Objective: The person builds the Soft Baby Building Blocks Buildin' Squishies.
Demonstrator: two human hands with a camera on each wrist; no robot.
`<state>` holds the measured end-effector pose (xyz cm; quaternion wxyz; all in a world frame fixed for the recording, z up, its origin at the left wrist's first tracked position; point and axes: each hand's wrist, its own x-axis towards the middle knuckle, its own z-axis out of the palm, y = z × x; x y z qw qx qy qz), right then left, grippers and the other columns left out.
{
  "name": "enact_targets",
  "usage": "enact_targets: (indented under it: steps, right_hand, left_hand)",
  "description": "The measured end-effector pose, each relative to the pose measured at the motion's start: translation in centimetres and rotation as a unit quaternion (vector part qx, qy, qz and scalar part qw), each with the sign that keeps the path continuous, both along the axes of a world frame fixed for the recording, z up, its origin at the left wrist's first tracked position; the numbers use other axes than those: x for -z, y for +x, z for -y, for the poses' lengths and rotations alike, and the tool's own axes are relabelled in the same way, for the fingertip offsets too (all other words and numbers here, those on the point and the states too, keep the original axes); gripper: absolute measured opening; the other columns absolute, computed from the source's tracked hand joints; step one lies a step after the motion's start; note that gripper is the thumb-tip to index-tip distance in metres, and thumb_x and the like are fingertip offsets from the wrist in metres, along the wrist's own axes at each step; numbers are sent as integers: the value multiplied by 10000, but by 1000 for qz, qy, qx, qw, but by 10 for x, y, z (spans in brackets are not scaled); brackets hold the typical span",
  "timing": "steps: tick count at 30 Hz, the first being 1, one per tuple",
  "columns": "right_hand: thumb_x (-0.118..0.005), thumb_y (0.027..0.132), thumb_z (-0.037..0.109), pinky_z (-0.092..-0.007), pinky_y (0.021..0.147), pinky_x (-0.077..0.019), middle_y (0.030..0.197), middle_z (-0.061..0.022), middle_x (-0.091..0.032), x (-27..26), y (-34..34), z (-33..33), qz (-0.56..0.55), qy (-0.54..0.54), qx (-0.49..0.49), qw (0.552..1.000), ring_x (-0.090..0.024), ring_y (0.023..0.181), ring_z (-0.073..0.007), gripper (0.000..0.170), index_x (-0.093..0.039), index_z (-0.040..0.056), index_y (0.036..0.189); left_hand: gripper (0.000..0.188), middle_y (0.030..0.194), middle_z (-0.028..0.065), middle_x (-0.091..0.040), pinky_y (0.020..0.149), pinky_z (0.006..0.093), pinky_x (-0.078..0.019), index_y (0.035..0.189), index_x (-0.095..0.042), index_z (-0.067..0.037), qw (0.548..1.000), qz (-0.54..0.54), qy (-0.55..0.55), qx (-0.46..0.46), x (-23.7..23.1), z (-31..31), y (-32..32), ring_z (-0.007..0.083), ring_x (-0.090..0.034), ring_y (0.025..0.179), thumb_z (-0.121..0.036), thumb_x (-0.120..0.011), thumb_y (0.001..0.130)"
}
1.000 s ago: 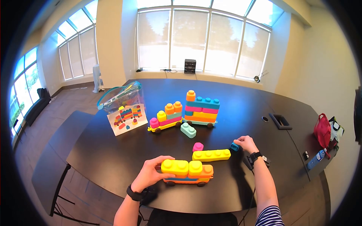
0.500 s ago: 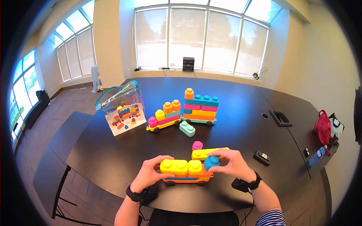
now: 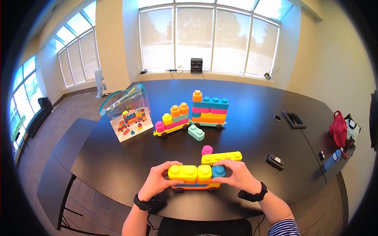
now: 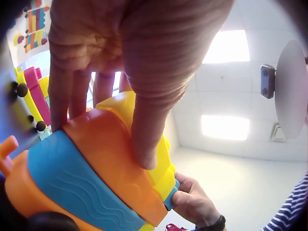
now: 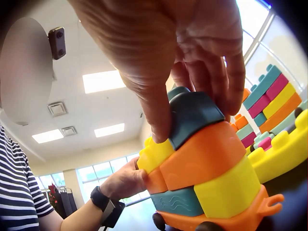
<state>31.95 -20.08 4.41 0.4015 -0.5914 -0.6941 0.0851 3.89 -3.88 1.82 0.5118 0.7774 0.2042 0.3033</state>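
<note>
My left hand (image 3: 158,181) grips the left end of a wheeled block car, thumb in front and fingers behind, around the long yellow block (image 3: 182,173). My right hand (image 3: 238,175) pinches a small blue block (image 3: 218,171) at the car's right end, beside a small yellow block (image 3: 204,173). In the right wrist view the blue block (image 5: 195,115) sits on an orange block (image 5: 207,155), with a yellow block (image 5: 228,190) and a blue wavy block (image 5: 177,202) below. The left wrist view shows my left thumb against the orange block (image 4: 113,154).
Behind the car lie a long yellow piece (image 3: 221,157) and a pink block (image 3: 207,150). Farther back stand two block cars (image 3: 171,125), a mint block (image 3: 196,133), a picture card (image 3: 132,124) and a clear bag. A black case (image 3: 275,162) and bottle (image 3: 333,159) are at right.
My right hand has brought the blue block leftward from the table's right side and down onto the car's right end. My left hand keeps its grip on the car.
</note>
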Motion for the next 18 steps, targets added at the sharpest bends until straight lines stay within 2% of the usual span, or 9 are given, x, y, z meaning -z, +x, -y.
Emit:
enact_targets:
  steps: [3,6,9,12,18]
  right_hand:
    - [-957,799,270,-340,872,-584,1074,-108,-770,2,0,0,-7,-3,4,1000,-728,915,-237,529,-722,36,1211]
    - [-928,827,233,-379,912,-591,1124,-162,-758,-8,-2,1,-6,-38,-6,999,-744,1007,-320,512,-684,5,1215]
    - [-929,822,227,-381,930,-583,1115,-163,-757,-9,2,-7,-13,-42,-45,998,-743,1016,-320,544,-677,9,1252]
    - [-969,783,266,-363,939,-580,1085,-131,-771,-2,-8,-15,-53,-11,-61,997,-753,1001,-272,573,-716,29,1239]
    - [-975,771,272,-356,953,-575,1142,-132,-781,6,-6,-19,-30,-53,-33,998,-761,1028,-273,568,-731,28,1222]
  left_hand:
    - [583,1257,63,-746,1054,337,-579,1349,-679,-42,1000,-3,-2,1,-2,1,0,159,-713,1169,-28,-914,815]
    - [580,1254,63,-745,1051,335,-579,1350,-680,-41,1000,-6,0,1,-2,1,0,155,-712,1165,-30,-913,819]
    - [580,1256,65,-745,1051,335,-579,1350,-681,-44,1000,-9,-13,2,-3,1,0,154,-713,1163,-34,-914,820]
    - [580,1260,65,-745,1050,337,-580,1351,-682,-45,1000,-9,-7,4,-1,2,2,158,-714,1166,-38,-915,821]
    - [574,1267,70,-745,1050,342,-583,1345,-685,-42,1000,-5,6,5,-2,2,3,161,-713,1172,-44,-918,820]
